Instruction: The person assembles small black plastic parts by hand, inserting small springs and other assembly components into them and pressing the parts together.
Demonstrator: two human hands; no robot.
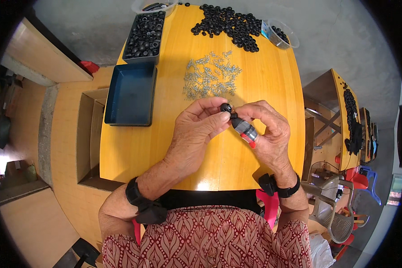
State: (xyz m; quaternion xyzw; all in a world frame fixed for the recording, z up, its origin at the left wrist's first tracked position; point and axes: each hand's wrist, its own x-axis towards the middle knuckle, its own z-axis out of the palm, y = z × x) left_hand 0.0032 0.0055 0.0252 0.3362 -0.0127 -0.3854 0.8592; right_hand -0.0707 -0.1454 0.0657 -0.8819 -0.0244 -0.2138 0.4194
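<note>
My left hand (192, 129) pinches a small round black plastic part (226, 107) between thumb and fingers, with a shiny spot on its face. My right hand (270, 131) is closed round a short screwdriver-like tool (244, 128), black at the front with a grey band and a red end. Its narrow front end points at the black part; whether the two touch is hidden by my fingers. Just beyond my hands, many small silvery screws (212, 76) lie spread over the yellow table (165, 152).
Loose black round parts (230, 27) cover the table's far side. A clear round tub (291, 41) stands far right. At the left are a grey bin (143, 59) full of black parts and a dark blue tray (131, 96). A cardboard box (87, 147) sits beside the table.
</note>
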